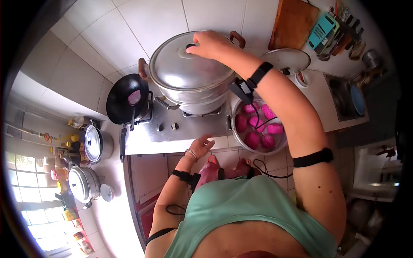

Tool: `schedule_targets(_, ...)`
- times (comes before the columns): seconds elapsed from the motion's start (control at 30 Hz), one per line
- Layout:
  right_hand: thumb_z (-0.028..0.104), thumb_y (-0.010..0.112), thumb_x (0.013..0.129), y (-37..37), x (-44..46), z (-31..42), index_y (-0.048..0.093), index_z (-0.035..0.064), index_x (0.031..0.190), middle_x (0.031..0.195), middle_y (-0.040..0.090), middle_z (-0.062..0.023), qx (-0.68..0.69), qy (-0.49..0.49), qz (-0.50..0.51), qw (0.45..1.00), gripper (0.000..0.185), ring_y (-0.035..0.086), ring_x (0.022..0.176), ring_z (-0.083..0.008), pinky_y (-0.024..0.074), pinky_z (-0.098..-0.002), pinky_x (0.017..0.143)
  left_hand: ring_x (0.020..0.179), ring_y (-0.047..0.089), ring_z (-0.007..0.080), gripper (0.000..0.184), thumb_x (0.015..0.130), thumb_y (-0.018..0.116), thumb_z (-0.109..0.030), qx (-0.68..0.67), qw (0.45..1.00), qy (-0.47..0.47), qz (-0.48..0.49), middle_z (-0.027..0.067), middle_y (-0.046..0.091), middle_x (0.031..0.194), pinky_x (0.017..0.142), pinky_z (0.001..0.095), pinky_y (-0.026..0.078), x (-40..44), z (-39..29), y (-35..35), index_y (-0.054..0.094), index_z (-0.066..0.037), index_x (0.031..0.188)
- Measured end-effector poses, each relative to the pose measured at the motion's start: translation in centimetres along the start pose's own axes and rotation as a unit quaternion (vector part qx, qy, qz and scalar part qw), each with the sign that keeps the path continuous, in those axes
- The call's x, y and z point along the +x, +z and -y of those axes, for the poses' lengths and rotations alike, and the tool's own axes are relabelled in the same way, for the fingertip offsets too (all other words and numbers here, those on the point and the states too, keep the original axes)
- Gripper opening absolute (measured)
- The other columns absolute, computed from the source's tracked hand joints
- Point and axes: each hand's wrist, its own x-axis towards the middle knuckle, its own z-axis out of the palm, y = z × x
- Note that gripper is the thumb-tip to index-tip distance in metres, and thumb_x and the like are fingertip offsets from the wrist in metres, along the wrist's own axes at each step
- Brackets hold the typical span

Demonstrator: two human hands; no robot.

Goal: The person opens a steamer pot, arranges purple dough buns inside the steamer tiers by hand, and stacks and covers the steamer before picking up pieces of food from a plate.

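Observation:
My right hand (211, 45) reaches up to the large metal pot's lid (189, 71), its fingers closed around the dark knob on top. The lid sits on the wide steamer pot (195, 96), which stands on a stove burner and has brown side handles. In front of the stove, my left hand (202, 145) hangs with its fingers stretched out, holding nothing. Below my right forearm, a round metal pan (238, 139) holds several bright pink rounded pieces (252, 140); the forearm and a dangling cable cover part of it.
Left of the pot is a black wok (117, 105) with a ladle in it. Two lidded pots (100, 144) stand on the left counter beside jars. A glass lid (297, 58), a cutting board (292, 26), hanging utensils and a sink (340, 107) are at the right.

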Motion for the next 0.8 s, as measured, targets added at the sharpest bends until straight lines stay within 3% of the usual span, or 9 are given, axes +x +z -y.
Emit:
schedule_targets(0.23, 0.035, 0.067, 0.08, 2.0, 2.8, 1.6, 0.071, -0.0006, 0.102, 0.103, 0.07, -0.0214, -0.057, 0.031, 0.033, 0.997, 0.042, 0.067, 0.098, -0.037, 0.0534, -0.0469, 0.083, 0.075, 0.065, 0.0155, 0.046, 0.095, 0.066, -0.029, 0.008, 1.0, -0.012, 0.002, 0.0092, 0.069, 0.088, 0.068, 0.0303, 0.055, -2.0, 0.6, -2.5, 0.056, -0.007, 0.134)
schedule_targets(0.33, 0.035, 0.064, 0.076, 0.1, 2.7, 2.0, 0.074, -0.0003, 0.092, 0.095, 0.071, -0.0216, -0.033, 0.023, -0.008, 0.999, 0.04, 0.069, 0.089, -0.0385, 0.0547, -0.0465, 0.079, 0.074, 0.066, 0.0158, 0.045, 0.096, 0.065, -0.029, 0.013, 1.0, -0.006, 0.004, 0.0094, 0.07, 0.088, 0.068, 0.0309, 0.055, -1.7, 1.3, -2.9, 0.057, -0.006, 0.133)
schedule_targets(0.37, 0.037, 0.064, 0.075, -1.1, 2.7, 2.1, 0.074, -0.001, 0.088, 0.091, 0.071, -0.0217, -0.008, 0.017, -0.021, 1.0, 0.041, 0.069, 0.083, -0.037, 0.0548, -0.0446, 0.075, 0.074, 0.066, 0.016, 0.044, 0.096, 0.065, -0.029, 0.024, 1.0, -0.001, 0.007, 0.0096, 0.07, 0.088, 0.068, 0.0311, 0.055, -1.4, 1.5, -3.0, 0.057, -0.006, 0.133)
schedule_targets(0.43, 0.035, 0.069, 0.081, -4.5, 2.0, 2.0, 0.073, -0.0001, 0.087, 0.071, 0.07, -0.0113, 0.029, -0.02, -0.033, 0.999, 0.036, 0.067, 0.066, -0.0192, 0.0519, -0.0343, 0.062, 0.074, 0.066, 0.0161, 0.044, 0.096, 0.064, -0.029, 0.043, 0.999, 0.012, 0.016, 0.0099, 0.07, 0.088, 0.068, 0.0311, 0.055, -0.9, 1.8, -2.9, 0.057, -0.006, 0.133)
schedule_targets(0.5, 0.03, 0.069, 0.087, -8.2, 0.5, 0.7, 0.071, -0.0003, 0.09, 0.068, 0.065, -0.0026, 0.123, -0.023, -0.023, 0.992, 0.03, 0.058, 0.059, -0.0094, 0.0453, -0.0268, 0.053, 0.074, 0.066, 0.0163, 0.044, 0.096, 0.064, -0.028, 0.064, 0.997, 0.028, 0.029, 0.0102, 0.07, 0.088, 0.068, 0.0311, 0.055, -0.4, 1.6, -2.9, 0.057, -0.005, 0.132)
schedule_targets(0.57, 0.026, 0.061, 0.091, -14.0, -5.3, 5.1, 0.07, -0.003, 0.083, 0.076, 0.071, -0.0147, 0.094, 0.024, -0.073, 0.993, 0.031, 0.067, 0.066, -0.0254, 0.052, -0.04, 0.059, 0.084, 0.07, 0.0282, 0.045, 0.093, 0.064, -0.036, 0.045, 0.998, 0.016, 0.043, 0.0153, 0.072, 0.094, 0.08, 0.0367, 0.055, 0.1, 1.0, -2.9, 0.061, -0.008, 0.127)
schedule_targets(0.63, 0.028, 0.061, 0.096, -15.4, -8.2, 0.6, 0.068, -0.0004, 0.091, 0.08, 0.07, -0.0071, 0.122, 0.0, -0.126, 0.985, 0.03, 0.064, 0.063, -0.0187, 0.0499, -0.035, 0.054, 0.081, 0.07, 0.0247, 0.044, 0.094, 0.064, -0.035, 0.043, 0.997, 0.041, 0.047, 0.0141, 0.072, 0.094, 0.077, 0.0355, 0.055, 0.7, 0.9, -2.7, 0.061, -0.006, 0.127)
schedule_targets(0.73, 0.026, 0.068, 0.092, -19.4, -15.4, 0.6, 0.067, 0.0006, 0.1, 0.071, 0.061, 0.0022, 0.241, 0.06, 0.023, 0.968, 0.026, 0.052, 0.057, -0.0052, 0.0393, -0.0231, 0.049, 0.08, 0.066, 0.0149, 0.039, 0.097, 0.062, -0.027, -0.071, 0.994, 0.023, 0.075, 0.0096, 0.071, 0.092, 0.068, 0.0312, 0.055, 1.8, 1.0, -1.8, 0.061, -0.001, 0.126)
schedule_targets(0.8, 0.026, 0.07, 0.092, -17.4, -20.1, -4.0, 0.064, 0.0024, 0.11, 0.076, 0.062, 0.0025, 0.116, 0.147, -0.064, 0.98, 0.03, 0.051, 0.058, -0.0048, 0.0382, -0.0227, 0.049, 0.075, 0.065, 0.0145, 0.038, 0.097, 0.061, -0.028, -0.101, 0.992, 0.011, 0.069, 0.0068, 0.07, 0.094, 0.064, 0.0289, 0.054, 1.6, -1.1, -1.4, 0.061, -0.002, 0.125)
